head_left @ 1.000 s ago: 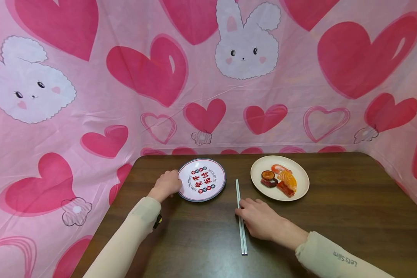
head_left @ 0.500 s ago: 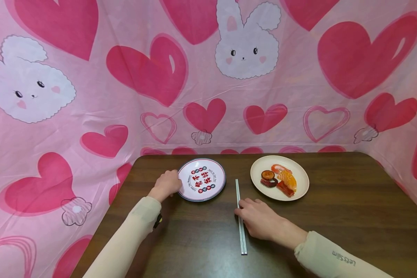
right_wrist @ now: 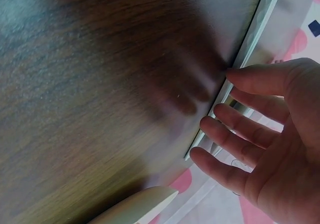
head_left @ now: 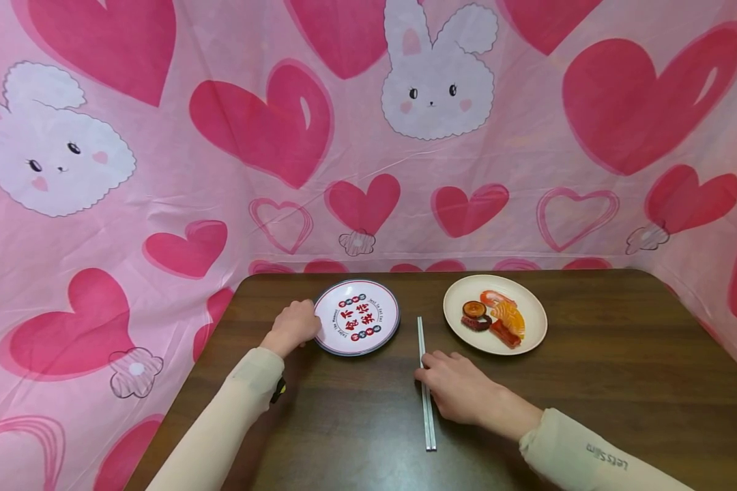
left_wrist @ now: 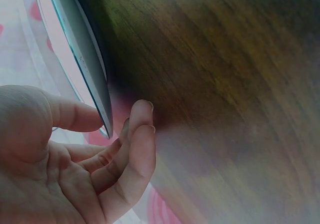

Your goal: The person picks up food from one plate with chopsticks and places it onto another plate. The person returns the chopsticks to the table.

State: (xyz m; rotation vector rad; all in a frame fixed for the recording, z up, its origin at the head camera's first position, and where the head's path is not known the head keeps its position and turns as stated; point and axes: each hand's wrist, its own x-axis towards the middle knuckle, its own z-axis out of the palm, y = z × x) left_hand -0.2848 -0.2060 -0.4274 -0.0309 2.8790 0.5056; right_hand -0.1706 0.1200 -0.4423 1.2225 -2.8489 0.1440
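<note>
A round white plate (head_left: 357, 320) with a blue rim and red printed characters lies at the table's back left. My left hand (head_left: 296, 324) holds its left edge. In the left wrist view the thumb (left_wrist: 75, 115) lies against the plate's rim (left_wrist: 95, 91), with curled fingers on the other side. To the right, a pair of pale chopsticks (head_left: 428, 419) lies lengthwise on the table. My right hand (head_left: 457, 387) grips them around the middle from the right. In the right wrist view, thumb and fingertips meet the chopsticks (right_wrist: 257, 28).
A cream plate (head_left: 460, 334) at the back right bears several food pieces: an orange-and-white slice (head_left: 507, 319), a reddish-brown strip (head_left: 505, 334) and a round brown piece (head_left: 473, 309) among them. The brown wooden table (head_left: 620, 354) ends at a pink heart-patterned cloth (head_left: 221, 170).
</note>
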